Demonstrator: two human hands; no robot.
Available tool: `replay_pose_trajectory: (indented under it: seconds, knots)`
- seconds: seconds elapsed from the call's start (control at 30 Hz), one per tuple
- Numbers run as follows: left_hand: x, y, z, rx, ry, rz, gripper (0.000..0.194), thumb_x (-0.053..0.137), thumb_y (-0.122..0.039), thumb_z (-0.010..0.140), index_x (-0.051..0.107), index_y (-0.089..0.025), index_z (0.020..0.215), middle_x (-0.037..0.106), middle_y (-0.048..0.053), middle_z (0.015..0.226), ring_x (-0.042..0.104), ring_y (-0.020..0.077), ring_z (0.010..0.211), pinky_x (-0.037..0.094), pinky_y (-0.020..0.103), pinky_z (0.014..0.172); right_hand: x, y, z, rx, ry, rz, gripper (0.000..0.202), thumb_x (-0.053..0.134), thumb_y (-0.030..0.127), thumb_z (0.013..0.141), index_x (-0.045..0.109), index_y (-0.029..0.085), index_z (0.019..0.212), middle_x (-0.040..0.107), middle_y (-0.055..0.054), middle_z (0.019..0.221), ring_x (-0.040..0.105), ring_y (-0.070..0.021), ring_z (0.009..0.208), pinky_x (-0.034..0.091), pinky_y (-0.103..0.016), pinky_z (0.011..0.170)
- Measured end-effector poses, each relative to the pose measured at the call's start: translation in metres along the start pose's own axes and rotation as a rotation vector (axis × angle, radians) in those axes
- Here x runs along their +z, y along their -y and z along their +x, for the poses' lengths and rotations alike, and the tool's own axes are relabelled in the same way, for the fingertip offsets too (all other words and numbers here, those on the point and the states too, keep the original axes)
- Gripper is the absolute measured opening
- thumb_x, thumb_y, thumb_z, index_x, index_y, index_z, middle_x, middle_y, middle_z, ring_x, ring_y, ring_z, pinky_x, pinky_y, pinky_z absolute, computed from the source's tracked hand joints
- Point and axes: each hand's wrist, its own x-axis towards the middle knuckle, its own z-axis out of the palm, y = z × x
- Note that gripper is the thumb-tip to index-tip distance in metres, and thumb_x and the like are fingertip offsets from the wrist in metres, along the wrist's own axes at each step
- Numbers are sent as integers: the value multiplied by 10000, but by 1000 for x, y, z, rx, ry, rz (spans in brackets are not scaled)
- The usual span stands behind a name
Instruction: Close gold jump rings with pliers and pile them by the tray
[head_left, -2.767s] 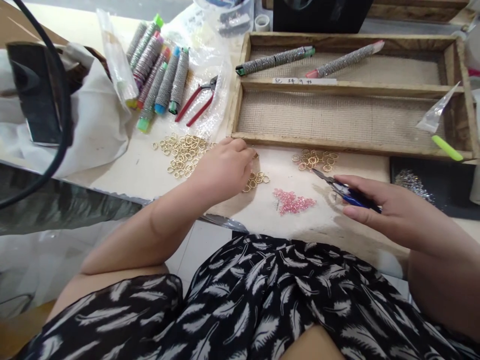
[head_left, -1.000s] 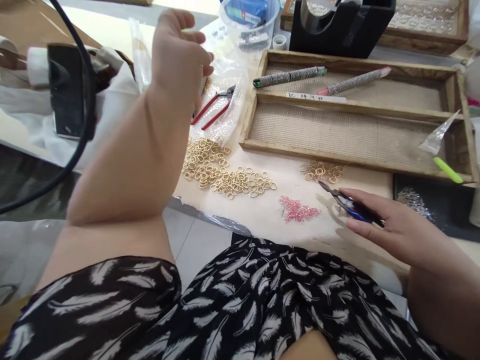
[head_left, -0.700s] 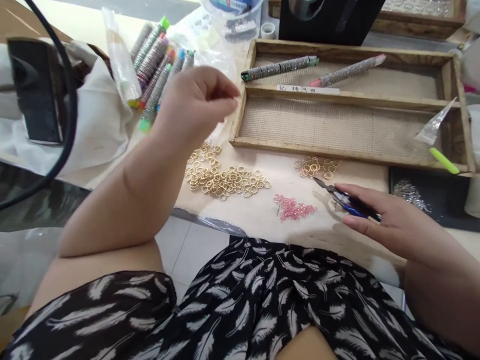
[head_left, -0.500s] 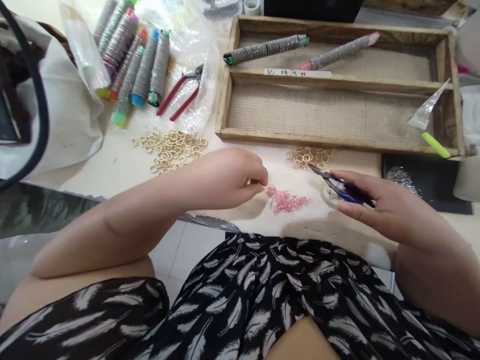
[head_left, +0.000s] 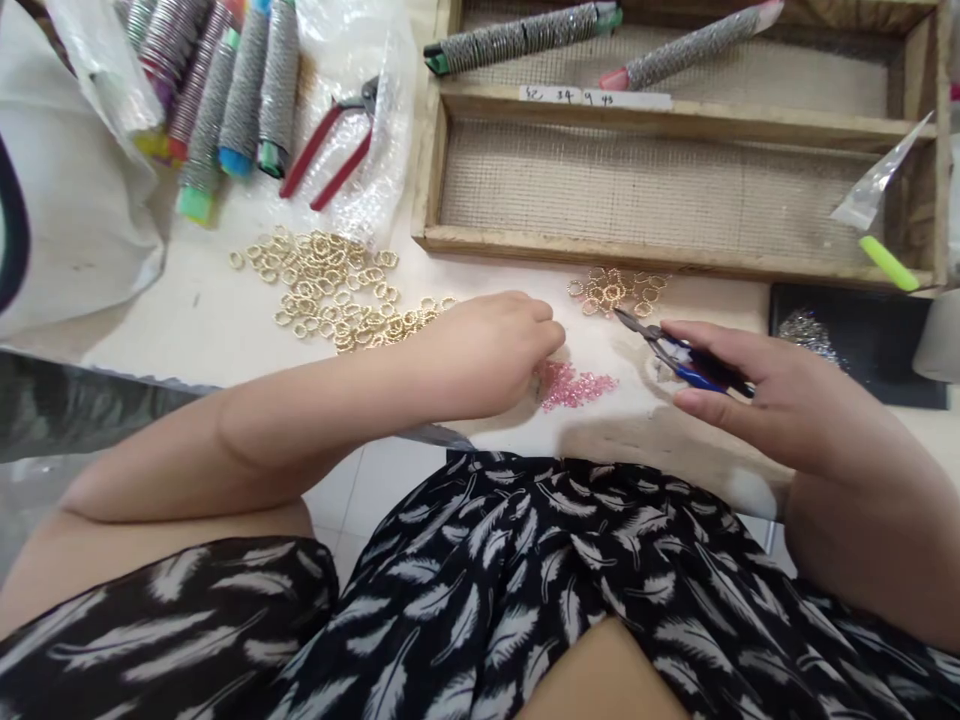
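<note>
My left hand [head_left: 504, 352] is closed at the left edge of a small heap of pink beads [head_left: 576, 386]. Its fingertips point down and are mostly hidden, so what they pinch does not show. My right hand [head_left: 757, 385] grips blue-handled pliers [head_left: 697, 372], their jaws pointing left. The tip of the pliers lies just below a small group of gold rings [head_left: 616, 292]. A larger spread of gold rings [head_left: 319, 280] lies on the table beyond my left forearm, which covers some of them.
A divided wooden tray [head_left: 600, 255] with a mesh bottom stands at the back, holding wire-wrapped rods [head_left: 525, 38]. Red-handled cutters [head_left: 330, 145] lie on plastic wrap, beside several more wrapped rods [head_left: 244, 90]. A black tray [head_left: 870, 345] with silvery bits sits at the right.
My left hand has moved slightly right and over the edge of the pink beads; the gap between its fingers no longer shows. The view has shifted a little. My right hand keeps its hold on the pliers.
</note>
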Motion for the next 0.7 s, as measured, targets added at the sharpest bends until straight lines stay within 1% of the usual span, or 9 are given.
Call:
replay_pose_trajectory:
  seconds: [0.17,0.2,0.27,0.37,0.43,0.5,0.6,0.63,0.7]
  knots:
    - [-12,24,-9,-92,-153,-75,309,542,-264,951,777,-193,1139,762,94,1138,696,293,1122,531,406,1003,2,-3,-2,31,-18,3,751,636,676,962,659,215,1555,742,-132,1488,770,-423,1248,680,-536,983]
    - [-14,29,-10,-110,-163,-72,320,526,-257,949,780,-197,1135,762,94,1147,692,292,1126,528,406,1007,2,-3,-2,30,-19,-3,745,637,676,962,661,224,1553,745,-129,1485,773,-421,1240,683,-533,973]
    - [-13,34,-11,-118,-127,-70,332,515,-261,946,787,-199,1128,757,99,1140,688,293,1107,529,413,998,3,-4,-2,21,-18,-14,734,636,678,960,665,243,1550,757,-123,1467,782,-422,1220,691,-538,947]
    - [-6,33,-9,-79,-65,-49,299,507,-258,940,788,-194,1017,738,108,1053,681,297,1033,539,424,939,4,-4,-1,10,-12,-17,736,624,696,958,668,259,1548,768,-114,1449,787,-429,1203,695,-555,919]
    - [0,31,-7,-43,-65,-12,276,493,-240,934,762,-184,901,715,117,981,668,301,989,538,430,904,5,-3,-1,7,-16,-22,757,621,715,949,672,250,1544,765,-118,1454,777,-436,1222,685,-570,941]
    - [2,30,-5,-25,-96,8,251,498,-221,921,727,-181,826,694,115,939,659,299,976,534,428,892,5,-3,-1,8,-21,-22,770,626,717,942,676,235,1541,757,-126,1465,768,-441,1238,672,-580,971]
    - [-5,30,-3,-28,-158,-68,159,562,-193,869,702,-190,794,686,83,921,661,277,974,520,401,898,3,-1,-1,17,-11,-14,782,626,714,936,674,223,1544,758,-140,1461,773,-448,1215,672,-585,958]
    - [-9,29,-3,-33,-175,-126,125,587,-184,848,696,-194,788,686,67,904,662,262,948,513,388,891,2,0,-2,19,-7,-23,786,622,717,936,673,221,1544,760,-144,1455,771,-453,1211,669,-590,952]
    - [-19,24,0,-43,-199,-281,78,626,-160,810,677,-200,764,674,33,825,643,216,830,491,359,834,-1,1,-2,12,7,-61,794,605,729,937,675,216,1539,781,-156,1413,772,-458,1189,662,-594,935]
